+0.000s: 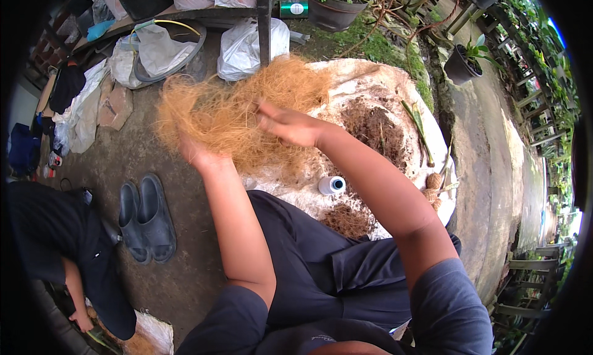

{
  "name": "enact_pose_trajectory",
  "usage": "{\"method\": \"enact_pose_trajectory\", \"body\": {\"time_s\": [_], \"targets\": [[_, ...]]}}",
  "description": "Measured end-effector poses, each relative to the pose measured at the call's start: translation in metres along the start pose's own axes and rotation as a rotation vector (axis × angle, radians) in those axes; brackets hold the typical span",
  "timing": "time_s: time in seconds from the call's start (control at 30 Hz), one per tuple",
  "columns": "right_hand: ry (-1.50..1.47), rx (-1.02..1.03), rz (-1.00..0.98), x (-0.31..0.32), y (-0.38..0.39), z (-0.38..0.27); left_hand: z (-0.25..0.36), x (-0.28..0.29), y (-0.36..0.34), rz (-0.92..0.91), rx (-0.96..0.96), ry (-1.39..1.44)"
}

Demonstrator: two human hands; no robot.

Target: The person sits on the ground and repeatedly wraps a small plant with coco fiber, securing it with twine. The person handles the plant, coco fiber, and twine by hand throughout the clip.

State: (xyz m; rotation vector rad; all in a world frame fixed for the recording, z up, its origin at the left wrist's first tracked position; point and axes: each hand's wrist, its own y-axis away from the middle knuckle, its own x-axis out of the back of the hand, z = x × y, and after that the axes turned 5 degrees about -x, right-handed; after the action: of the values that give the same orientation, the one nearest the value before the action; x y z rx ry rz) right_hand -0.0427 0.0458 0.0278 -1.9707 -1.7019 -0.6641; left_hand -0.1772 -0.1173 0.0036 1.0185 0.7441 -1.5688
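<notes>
A loose bundle of golden-brown coconut fibre [213, 117] is raised in front of me. My left hand [201, 152] grips it from below, its fingers mostly buried in the strands. From the right, my right hand [291, 126] reaches into the same fibre, fingers bent and closed on strands at the bundle's edge. Behind both hands a larger heap of fibre [299, 86] lies on a spread white sack [272, 183]. Dark crumbly soil [374, 123] covers the sack's middle. A white spool of thread [332, 185] is on the sack near my knee.
Brown wrapped balls [433, 185] and a cut green leaf stalk [420, 129] are at the sack's right. Dark slides [154, 216] sit on the floor left of me. Another person [68, 250] works at the far left. A white plastic bag [247, 46] stands behind a shelf post [264, 21].
</notes>
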Motion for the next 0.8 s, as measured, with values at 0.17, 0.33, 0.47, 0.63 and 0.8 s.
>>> {"method": "enact_pose_trajectory", "body": {"time_s": [0.17,0.33,0.47,0.63,0.8], "targets": [[0.296,-0.328,-0.467,0.016,-0.003,-0.012,0.035,-0.030,0.009,0.144,-0.138,-0.113],[0.641,-0.442,0.051,0.044,0.004,0.047,0.068,0.007,-0.018,-0.480,-0.031,0.178],[0.225,-0.527,0.334,0.061,0.004,0.005,0.050,-0.040,0.012,0.017,-0.252,-0.881],[-0.576,-0.483,0.273,0.048,0.011,-0.089,-0.006,-0.065,0.047,-0.160,-0.080,-1.081],[0.173,-0.361,0.543,0.013,0.014,-0.073,-0.026,-0.075,0.062,-0.167,0.052,-0.920]]}}
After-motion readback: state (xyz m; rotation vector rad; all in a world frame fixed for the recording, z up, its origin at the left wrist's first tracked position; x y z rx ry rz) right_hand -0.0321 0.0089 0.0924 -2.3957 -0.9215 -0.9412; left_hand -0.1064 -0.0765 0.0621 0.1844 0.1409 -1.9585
